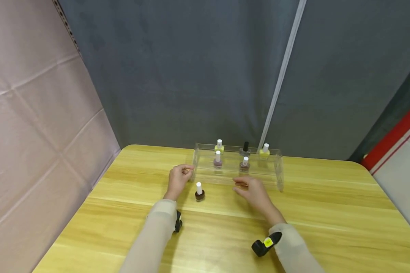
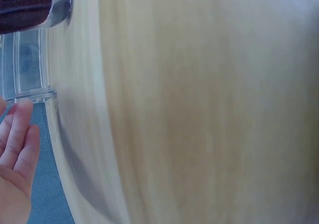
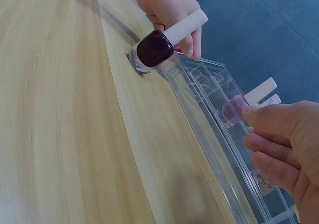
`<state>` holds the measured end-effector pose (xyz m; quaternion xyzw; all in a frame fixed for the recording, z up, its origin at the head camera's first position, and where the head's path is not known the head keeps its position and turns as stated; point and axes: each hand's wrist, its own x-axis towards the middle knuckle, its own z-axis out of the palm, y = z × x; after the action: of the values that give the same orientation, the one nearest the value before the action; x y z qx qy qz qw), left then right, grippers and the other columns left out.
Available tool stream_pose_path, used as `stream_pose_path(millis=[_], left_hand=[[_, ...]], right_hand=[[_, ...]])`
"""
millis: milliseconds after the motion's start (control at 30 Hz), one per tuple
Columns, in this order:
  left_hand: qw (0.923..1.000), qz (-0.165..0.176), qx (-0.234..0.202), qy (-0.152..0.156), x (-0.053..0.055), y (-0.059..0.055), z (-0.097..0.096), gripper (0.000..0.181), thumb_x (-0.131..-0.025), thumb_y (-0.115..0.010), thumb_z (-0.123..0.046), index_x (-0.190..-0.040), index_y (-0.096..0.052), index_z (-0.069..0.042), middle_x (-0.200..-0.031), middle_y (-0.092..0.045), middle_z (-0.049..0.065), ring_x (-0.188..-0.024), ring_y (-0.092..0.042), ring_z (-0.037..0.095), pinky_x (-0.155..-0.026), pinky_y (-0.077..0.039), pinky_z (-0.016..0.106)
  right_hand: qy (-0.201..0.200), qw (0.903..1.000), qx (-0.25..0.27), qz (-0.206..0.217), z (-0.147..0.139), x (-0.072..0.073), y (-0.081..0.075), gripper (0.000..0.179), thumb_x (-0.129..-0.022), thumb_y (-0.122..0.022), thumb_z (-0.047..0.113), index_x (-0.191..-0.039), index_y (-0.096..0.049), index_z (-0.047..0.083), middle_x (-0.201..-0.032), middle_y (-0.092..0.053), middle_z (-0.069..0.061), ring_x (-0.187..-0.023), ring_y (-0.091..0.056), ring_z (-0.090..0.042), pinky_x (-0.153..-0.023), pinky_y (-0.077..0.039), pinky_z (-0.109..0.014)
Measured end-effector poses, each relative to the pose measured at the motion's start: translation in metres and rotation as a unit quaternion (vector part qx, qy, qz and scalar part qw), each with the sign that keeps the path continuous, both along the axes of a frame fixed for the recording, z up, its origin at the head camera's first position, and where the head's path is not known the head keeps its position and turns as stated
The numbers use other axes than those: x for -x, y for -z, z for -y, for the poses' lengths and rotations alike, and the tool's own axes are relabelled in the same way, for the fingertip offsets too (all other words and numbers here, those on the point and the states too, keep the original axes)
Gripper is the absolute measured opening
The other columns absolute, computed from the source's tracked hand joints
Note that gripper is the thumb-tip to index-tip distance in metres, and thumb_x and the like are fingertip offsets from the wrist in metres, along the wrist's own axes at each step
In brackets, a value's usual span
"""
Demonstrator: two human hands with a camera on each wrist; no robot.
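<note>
A clear acrylic stepped rack (image 1: 237,178) stands near the table's far edge. My left hand (image 1: 178,180) is at the rack's left end; its fairly straight fingertips (image 2: 24,107) are right at the corner. In front of the rack, my right hand (image 1: 254,191) holds nothing, thumb and fingers apart and loosely bent. A dark nail polish bottle (image 1: 199,195) with a white cap stands upright on the table between the hands. On the rack's lower step are a mauve nail polish bottle (image 1: 218,162) and a brownish one (image 1: 244,166), both white-capped.
On the upper step stand two yellow nail polish bottles (image 1: 264,152) with white caps and a black-capped one (image 1: 245,150). The wooden table (image 1: 328,204) reaches back to a grey curtain (image 1: 177,76). Pale pink cloth (image 1: 30,94) hangs at left.
</note>
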<state>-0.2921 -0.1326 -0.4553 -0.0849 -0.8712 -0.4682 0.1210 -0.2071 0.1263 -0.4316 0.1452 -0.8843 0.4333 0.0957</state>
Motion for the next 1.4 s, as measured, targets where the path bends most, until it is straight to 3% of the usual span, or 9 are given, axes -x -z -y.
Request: stream_pose_path(millis=[233,433,700,1400], left_hand=[[0.9999,0.007,0.0,-0.008,0.0,-0.003,0.0,0.011,-0.085,-0.064,-0.003,-0.092,-0.072,-0.004,-0.065,-0.062,0.003,-0.045,-0.045,0.01,-0.04,-0.032,0.019],[0.9999,0.014,0.0,-0.009,0.0,-0.003,-0.001,0.011,-0.085,-0.065,-0.004,-0.093,-0.072,-0.003,-0.065,-0.062,0.003,-0.045,-0.045,0.01,-0.04,-0.033,0.019],[0.9999,0.002,0.003,-0.013,0.001,-0.001,-0.002,0.011,-0.084,-0.065,-0.003,-0.09,-0.073,-0.005,-0.064,-0.061,0.003,-0.044,-0.043,0.009,-0.04,-0.033,0.019],[0.9999,-0.017,-0.001,-0.001,0.001,0.0,-0.001,0.01,-0.084,-0.065,-0.002,-0.09,-0.073,-0.004,-0.065,-0.062,0.003,-0.044,-0.044,0.009,-0.04,-0.034,0.019]], right_hand=[[-0.007,1.0,0.004,-0.004,0.012,0.0,0.003,0.028,-0.079,-0.072,0.003,-0.106,-0.067,-0.004,-0.104,-0.065,-0.015,-0.092,-0.064,-0.027,-0.078,-0.052,-0.033],[-0.005,0.9996,0.008,0.027,0.022,-0.001,0.008,0.029,-0.08,-0.072,0.005,-0.108,-0.067,0.0,-0.105,-0.066,-0.012,-0.092,-0.064,-0.023,-0.078,-0.052,-0.031],[-0.028,0.9982,0.029,0.043,0.036,0.0,0.013,0.028,-0.08,-0.071,0.001,-0.107,-0.066,-0.004,-0.108,-0.064,-0.014,-0.096,-0.063,-0.026,-0.079,-0.052,-0.03],[-0.077,0.9958,0.007,0.049,0.057,0.006,0.022,0.029,-0.082,-0.07,0.005,-0.109,-0.065,-0.002,-0.107,-0.065,-0.013,-0.094,-0.065,-0.022,-0.078,-0.052,-0.027]])
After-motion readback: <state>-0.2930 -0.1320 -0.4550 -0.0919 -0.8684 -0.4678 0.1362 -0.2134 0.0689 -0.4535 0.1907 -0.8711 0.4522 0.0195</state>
